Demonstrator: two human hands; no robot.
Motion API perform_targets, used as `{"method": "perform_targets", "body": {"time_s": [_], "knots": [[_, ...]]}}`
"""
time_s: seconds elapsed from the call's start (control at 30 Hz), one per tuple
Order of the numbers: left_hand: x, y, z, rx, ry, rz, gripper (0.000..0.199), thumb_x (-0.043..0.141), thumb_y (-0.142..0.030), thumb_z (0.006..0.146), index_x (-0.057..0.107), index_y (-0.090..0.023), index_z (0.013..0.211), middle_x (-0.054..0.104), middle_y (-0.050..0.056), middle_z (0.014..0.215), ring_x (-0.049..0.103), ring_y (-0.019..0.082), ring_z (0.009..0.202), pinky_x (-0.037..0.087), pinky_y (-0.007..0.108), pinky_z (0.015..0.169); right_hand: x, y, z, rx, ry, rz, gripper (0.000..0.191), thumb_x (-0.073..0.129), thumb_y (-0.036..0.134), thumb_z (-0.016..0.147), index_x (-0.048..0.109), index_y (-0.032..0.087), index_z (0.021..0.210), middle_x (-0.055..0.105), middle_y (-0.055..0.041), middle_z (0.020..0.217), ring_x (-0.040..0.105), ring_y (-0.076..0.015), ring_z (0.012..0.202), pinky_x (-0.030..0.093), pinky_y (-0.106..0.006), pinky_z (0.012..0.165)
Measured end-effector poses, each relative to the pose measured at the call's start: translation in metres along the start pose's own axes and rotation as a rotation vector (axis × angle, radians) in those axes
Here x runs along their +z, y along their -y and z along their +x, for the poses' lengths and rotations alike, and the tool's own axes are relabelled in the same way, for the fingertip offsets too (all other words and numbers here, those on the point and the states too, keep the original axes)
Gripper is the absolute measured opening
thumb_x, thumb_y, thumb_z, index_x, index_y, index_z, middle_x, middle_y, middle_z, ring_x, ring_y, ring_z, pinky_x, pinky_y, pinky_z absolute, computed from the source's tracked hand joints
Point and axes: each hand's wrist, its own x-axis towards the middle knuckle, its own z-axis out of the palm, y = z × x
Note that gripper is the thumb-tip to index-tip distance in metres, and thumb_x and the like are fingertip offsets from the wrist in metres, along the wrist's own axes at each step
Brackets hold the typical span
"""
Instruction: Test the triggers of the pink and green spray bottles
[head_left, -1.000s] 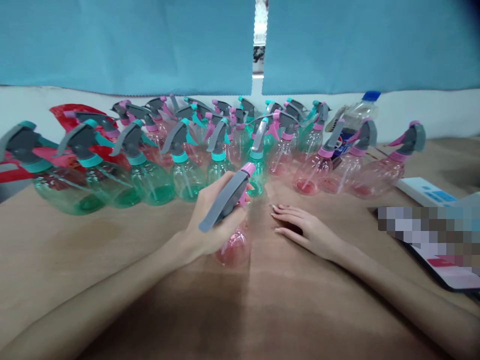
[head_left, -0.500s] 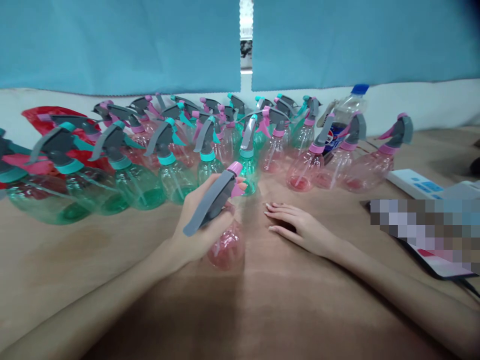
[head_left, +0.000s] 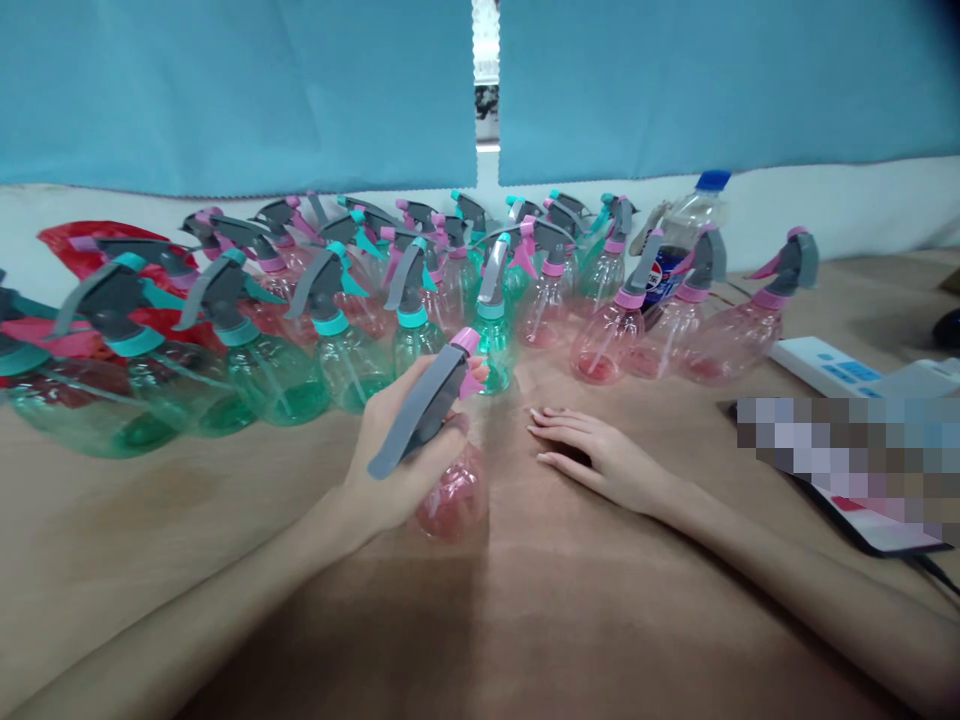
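Observation:
A pink spray bottle [head_left: 452, 497] with a grey and pink trigger head stands on the wooden table [head_left: 555, 610] near the middle. My left hand [head_left: 397, 440] is wrapped round its neck, below the spray head; part of the fingers is hidden behind the head. My right hand [head_left: 592, 452] lies on the table to the right of that bottle, fingers stretched out, holding nothing. Just beyond my left hand stands a green spray bottle [head_left: 495, 350] with a turquoise collar.
Several green spray bottles [head_left: 277, 380] line the left, and several pink ones [head_left: 600, 350] the right. A cola bottle [head_left: 664, 270], a white power strip [head_left: 825, 368] and a partly blurred flat device [head_left: 847, 505] are at the right. Red plastic [head_left: 97, 245] lies back left.
The view has shifted very slightly. My left hand stays round the pink spray bottle, and my right hand rests in the same place.

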Motion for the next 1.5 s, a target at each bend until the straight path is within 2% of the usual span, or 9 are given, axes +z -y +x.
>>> {"method": "perform_targets", "body": {"time_s": [0.33, 0.47, 0.63, 0.9, 1.1, 1.33, 1.5], "knots": [[0.0006, -0.0027, 0.0015, 0.021, -0.008, -0.005, 0.012, 0.054, -0.019, 0.076, 0.052, -0.023, 0.087, 0.044, -0.004, 0.066, 0.041, 0.012, 0.057, 0.032, 0.027, 0.053, -0.0014, 0.0008, 0.0005, -0.001, 0.003, 0.006, 0.033, 0.049, 0.036, 0.097, 0.061, 0.023, 0.124, 0.063, -0.0065, 0.131, 0.051, -0.024, 0.13, 0.038, -0.047, 0.112], [0.0003, -0.0041, 0.0014, 0.011, -0.003, 0.012, 0.014, 0.054, -0.02, 0.077, 0.054, -0.023, 0.091, 0.047, -0.004, 0.067, 0.045, 0.013, 0.059, 0.036, 0.027, 0.054, -0.0011, 0.0001, 0.0002, 0.001, 0.002, 0.005, 0.033, 0.049, 0.037, 0.097, 0.062, 0.023, 0.124, 0.063, -0.0065, 0.131, 0.05, -0.024, 0.13, 0.038, -0.047, 0.112], [0.0003, -0.0053, 0.0017, 0.02, -0.013, 0.025, 0.007, 0.054, -0.02, 0.076, 0.05, -0.022, 0.081, 0.053, -0.003, 0.07, 0.048, 0.013, 0.06, 0.037, 0.026, 0.053, -0.0013, 0.0004, 0.0004, -0.002, 0.002, 0.008, 0.033, 0.049, 0.037, 0.097, 0.061, 0.023, 0.125, 0.063, -0.0065, 0.131, 0.051, -0.0239, 0.13, 0.038, -0.048, 0.112], [0.0006, -0.007, 0.002, 0.015, -0.032, 0.051, 0.008, 0.056, -0.022, 0.076, 0.048, -0.023, 0.079, 0.051, -0.004, 0.064, 0.05, 0.014, 0.058, 0.038, 0.027, 0.051, -0.0008, -0.0002, 0.0001, -0.003, -0.016, 0.031, 0.033, 0.05, 0.036, 0.096, 0.061, 0.026, 0.126, 0.064, -0.0058, 0.13, 0.052, -0.025, 0.129, 0.039, -0.05, 0.111], [0.001, -0.0078, 0.0016, 0.005, -0.008, 0.026, 0.019, 0.055, -0.017, 0.075, 0.056, -0.023, 0.094, 0.049, -0.005, 0.065, 0.048, 0.013, 0.056, 0.04, 0.027, 0.054, -0.0011, 0.0001, -0.0001, 0.01, -0.017, 0.03, 0.034, 0.051, 0.037, 0.096, 0.062, 0.024, 0.125, 0.064, -0.0063, 0.13, 0.052, -0.0245, 0.129, 0.038, -0.047, 0.112], [0.0014, -0.0055, 0.0013, 0.019, -0.006, 0.018, 0.017, 0.054, -0.018, 0.075, 0.056, -0.023, 0.091, 0.046, -0.005, 0.064, 0.045, 0.013, 0.055, 0.035, 0.026, 0.052, -0.0009, -0.0009, -0.0005, 0.004, -0.015, 0.028, 0.033, 0.05, 0.037, 0.096, 0.061, 0.024, 0.125, 0.063, -0.0059, 0.131, 0.051, -0.0242, 0.129, 0.038, -0.049, 0.112], [0.0008, -0.0079, 0.0024, -0.003, -0.007, 0.038, 0.018, 0.054, -0.019, 0.074, 0.056, -0.023, 0.092, 0.049, -0.004, 0.064, 0.049, 0.015, 0.059, 0.037, 0.027, 0.053, -0.0013, -0.0011, -0.0002, 0.0, -0.015, 0.043, 0.034, 0.05, 0.037, 0.096, 0.061, 0.026, 0.126, 0.063, -0.006, 0.131, 0.051, -0.0247, 0.129, 0.038, -0.05, 0.111]]}}
